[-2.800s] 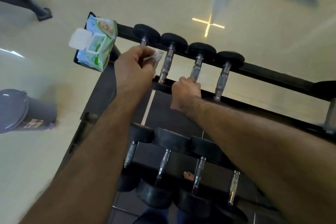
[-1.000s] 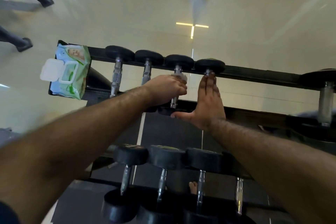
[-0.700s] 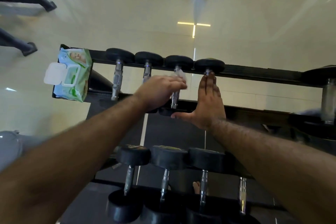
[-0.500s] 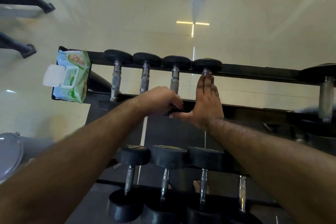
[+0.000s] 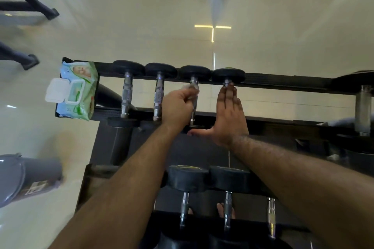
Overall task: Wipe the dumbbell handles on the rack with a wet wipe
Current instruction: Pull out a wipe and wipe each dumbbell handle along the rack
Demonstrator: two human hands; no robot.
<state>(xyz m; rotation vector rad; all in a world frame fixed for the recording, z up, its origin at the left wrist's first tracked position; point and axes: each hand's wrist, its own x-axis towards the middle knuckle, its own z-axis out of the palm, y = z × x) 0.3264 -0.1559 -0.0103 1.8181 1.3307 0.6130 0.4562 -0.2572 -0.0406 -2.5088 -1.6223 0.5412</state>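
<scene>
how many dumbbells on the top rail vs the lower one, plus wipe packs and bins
dumbbells on the top rail: 5, from the leftmost to the big one at far right
dumbbells on the lower rail, as far as the arms allow: 3, e.g.
wipe packs: 1
bins: 1
total: 10

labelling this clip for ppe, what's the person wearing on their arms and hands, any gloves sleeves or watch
Nothing is worn that shows. The left hand and right hand are bare, with no gloves, rings, watch or wristband visible. Both forearms are bare and hairy up to the frame edge, with no sleeve in view. No markings or tattoos can be made out.
</scene>
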